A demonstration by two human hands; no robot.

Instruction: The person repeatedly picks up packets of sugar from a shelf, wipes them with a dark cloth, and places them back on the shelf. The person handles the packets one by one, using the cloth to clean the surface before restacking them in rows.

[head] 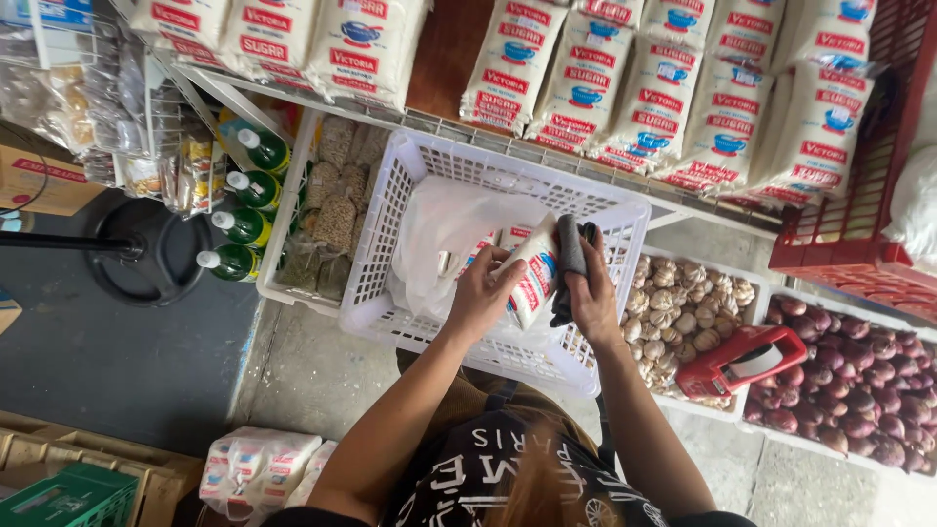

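- White bag point(532, 278) with red and blue label, gripped in left hand point(480, 293), held upright over white basket point(390, 210).
- Dark grey cloth point(572, 256) pinched in right hand point(595, 298), pressed against right side of bag.
- Wiping step, by the look of it: bag steadied on one side, cloth rubbed along the other.
- Next move likely calls for turning bag in left hand to bring an unwiped face to cloth, firm grip kept so bag does not slip into basket.
- More such bags and a thin clear plastic wrap point(439, 234) lying inside basket, beneath both hands.
- Wire shelf point(683, 207) behind basket, loaded with a row of like white bags point(625, 88), red bands and blue cup emblem on each, leaning side by side.
- Second stack of same bags point(283, 39) at upper left.
- Green bottles point(244, 210) with white caps, lined up left of basket.
- Clear packs of brown grain point(337, 215) in tray between bottles and basket.
- Garlic tray point(683, 312) right of basket, red scoop point(742, 359) lying on it.
- Red onions point(859, 390) in next tray, far right.
- Red crate point(859, 224) above onions.
- Wrapped bundle of white bags point(259, 473) on floor, lower left, beside green crate point(68, 498).
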